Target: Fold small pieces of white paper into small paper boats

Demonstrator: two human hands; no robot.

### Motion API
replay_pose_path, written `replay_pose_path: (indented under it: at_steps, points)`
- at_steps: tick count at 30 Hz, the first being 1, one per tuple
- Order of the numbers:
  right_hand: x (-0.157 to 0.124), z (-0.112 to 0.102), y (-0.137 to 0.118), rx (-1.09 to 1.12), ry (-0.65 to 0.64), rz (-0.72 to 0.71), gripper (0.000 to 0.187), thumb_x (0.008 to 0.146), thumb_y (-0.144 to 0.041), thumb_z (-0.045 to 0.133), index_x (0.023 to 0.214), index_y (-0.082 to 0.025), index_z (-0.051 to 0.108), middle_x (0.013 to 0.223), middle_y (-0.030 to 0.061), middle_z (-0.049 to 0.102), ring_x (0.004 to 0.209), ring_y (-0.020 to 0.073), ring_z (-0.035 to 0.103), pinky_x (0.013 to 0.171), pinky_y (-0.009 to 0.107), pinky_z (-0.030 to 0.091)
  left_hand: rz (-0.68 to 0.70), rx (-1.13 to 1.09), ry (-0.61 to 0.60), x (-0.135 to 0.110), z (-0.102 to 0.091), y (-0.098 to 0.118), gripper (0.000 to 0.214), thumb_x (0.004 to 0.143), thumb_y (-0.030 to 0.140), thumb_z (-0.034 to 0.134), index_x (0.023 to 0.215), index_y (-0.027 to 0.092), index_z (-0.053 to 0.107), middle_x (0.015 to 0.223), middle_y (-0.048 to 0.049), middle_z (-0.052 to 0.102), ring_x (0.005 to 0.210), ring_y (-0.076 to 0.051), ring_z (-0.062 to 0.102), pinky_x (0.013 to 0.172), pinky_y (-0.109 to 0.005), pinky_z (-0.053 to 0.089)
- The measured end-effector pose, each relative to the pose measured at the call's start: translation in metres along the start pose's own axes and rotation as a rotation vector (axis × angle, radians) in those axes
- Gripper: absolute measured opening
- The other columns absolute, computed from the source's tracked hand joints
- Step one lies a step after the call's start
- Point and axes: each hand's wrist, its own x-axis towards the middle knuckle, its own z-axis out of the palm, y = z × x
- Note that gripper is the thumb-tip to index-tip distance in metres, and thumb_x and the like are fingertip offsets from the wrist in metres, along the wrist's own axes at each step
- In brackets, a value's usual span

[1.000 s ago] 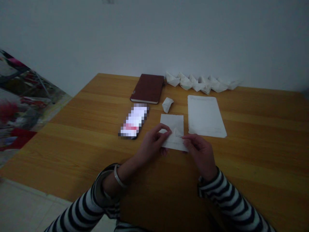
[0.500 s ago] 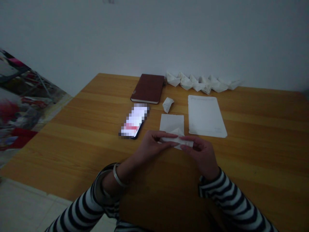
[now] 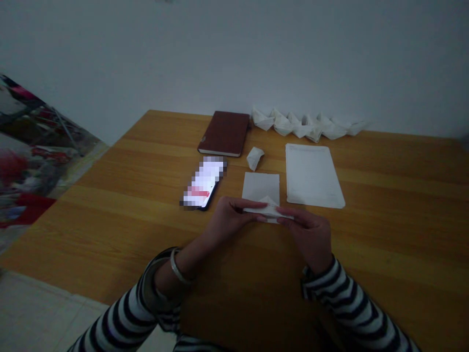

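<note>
The one camera, worn on the head, looks forward and down across the table (image 3: 395, 234), near enough that the left hand (image 3: 229, 220) and right hand (image 3: 309, 237) sit just below the frame's centre; the wall (image 3: 234, 54) (faced almost squarely) fills the top of the frame.

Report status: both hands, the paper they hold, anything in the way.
Left hand and right hand both pinching the folded paper. Square sheet partly hidden behind it. Nothing visibly blocking either hand; phone lies off to their left.
</note>
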Motion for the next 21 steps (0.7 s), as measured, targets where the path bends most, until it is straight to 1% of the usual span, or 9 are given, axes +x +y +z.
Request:
replay_pose_path:
  at_steps: [3, 5, 10, 12, 14, 15, 17, 19, 21]
  points:
    - [-0.001, -0.001, 0.000, -0.067, 0.014, -0.057, 0.011, 0.074, -0.025, 0.078, 0.084, -0.027, 0.080, 0.076, 0.0015, 0.079, 0.066, 0.0200, 0.074, 0.062, 0.033, 0.062, -0.003, 0.001, -0.010, 0.001, 0.000, -0.003, 0.030, 0.067, 0.024, 0.084, 0.096, 0.019, 0.079, 0.093, -0.0076, 0.079, 0.082, -0.021, 0.072, 0.081, -0.034, 0.056]
    - [0.000, -0.003, 0.000, -0.169, 0.021, -0.139, 0.009, 0.077, -0.029, 0.077, 0.085, -0.026, 0.079, 0.078, 0.0019, 0.079, 0.067, 0.0204, 0.074, 0.064, 0.034, 0.061, 0.031, 0.055, -0.001, 0.002, 0.000, -0.006, 0.030, 0.069, 0.025, 0.083, 0.098, 0.018, 0.078, 0.089, -0.0080, 0.079, 0.079, -0.020, 0.070, 0.076, -0.033, 0.055]
    - [0.002, -0.011, -0.002, -0.430, 0.002, -0.397, 0.010, 0.085, -0.031, 0.070, 0.083, -0.024, 0.077, 0.079, 0.0032, 0.078, 0.069, 0.0200, 0.071, 0.067, 0.035, 0.057, 0.280, 0.312, 0.038, 0.002, 0.000, -0.008, 0.022, 0.077, 0.029, 0.078, 0.096, 0.019, 0.078, 0.076, -0.0045, 0.067, 0.066, -0.014, 0.058, 0.062, -0.027, 0.048]
    - [0.002, -0.011, -0.004, -0.462, -0.006, -0.444, 0.010, 0.087, -0.030, 0.068, 0.083, -0.023, 0.075, 0.077, 0.0034, 0.075, 0.069, 0.0194, 0.068, 0.067, 0.035, 0.054, 0.363, 0.383, 0.072, 0.002, -0.001, -0.007, 0.015, 0.078, 0.029, 0.076, 0.091, 0.020, 0.079, 0.083, -0.0059, 0.063, 0.073, -0.016, 0.059, 0.065, -0.028, 0.049]
    - [0.002, -0.009, -0.006, -0.461, -0.008, -0.460, 0.010, 0.087, -0.029, 0.068, 0.082, -0.023, 0.074, 0.074, 0.0032, 0.070, 0.069, 0.0189, 0.063, 0.066, 0.035, 0.052, 0.426, 0.419, 0.107, 0.002, -0.001, -0.006, 0.010, 0.077, 0.028, 0.077, 0.084, 0.021, 0.079, 0.100, -0.0097, 0.063, 0.093, -0.021, 0.060, 0.076, -0.032, 0.050]
    - [0.002, -0.008, -0.007, -0.455, -0.005, -0.464, 0.009, 0.086, -0.029, 0.069, 0.081, -0.023, 0.074, 0.073, 0.0030, 0.067, 0.069, 0.0189, 0.061, 0.065, 0.035, 0.050, 0.440, 0.407, 0.093, 0.003, -0.001, -0.006, 0.009, 0.077, 0.028, 0.077, 0.083, 0.021, 0.078, 0.107, -0.0108, 0.063, 0.101, -0.023, 0.060, 0.082, -0.034, 0.050]
    - [0.002, -0.007, -0.009, -0.436, 0.021, -0.471, 0.007, 0.084, -0.028, 0.070, 0.080, -0.024, 0.074, 0.074, 0.0028, 0.061, 0.072, 0.0196, 0.057, 0.065, 0.035, 0.049, 0.402, 0.321, -0.006, 0.002, -0.001, -0.005, 0.010, 0.081, 0.027, 0.073, 0.086, 0.020, 0.078, 0.108, -0.0106, 0.068, 0.103, -0.023, 0.063, 0.086, -0.035, 0.050]
    - [0.002, -0.005, -0.010, -0.395, 0.035, -0.473, 0.005, 0.083, -0.027, 0.071, 0.079, -0.025, 0.074, 0.080, 0.0036, 0.060, 0.078, 0.0206, 0.057, 0.068, 0.036, 0.050, 0.299, 0.220, -0.119, 0.001, 0.001, -0.003, 0.015, 0.087, 0.029, 0.067, 0.093, 0.020, 0.077, 0.097, -0.0085, 0.075, 0.091, -0.021, 0.068, 0.082, -0.033, 0.052]
    - [0.002, -0.003, -0.011, -0.323, 0.004, -0.447, 0.004, 0.082, -0.026, 0.071, 0.079, -0.024, 0.073, 0.086, 0.0045, 0.063, 0.082, 0.0208, 0.060, 0.074, 0.038, 0.052, 0.206, 0.168, -0.159, -0.002, 0.003, -0.001, 0.019, 0.090, 0.031, 0.063, 0.096, 0.019, 0.076, 0.093, -0.0071, 0.077, 0.086, -0.020, 0.070, 0.079, -0.031, 0.052]
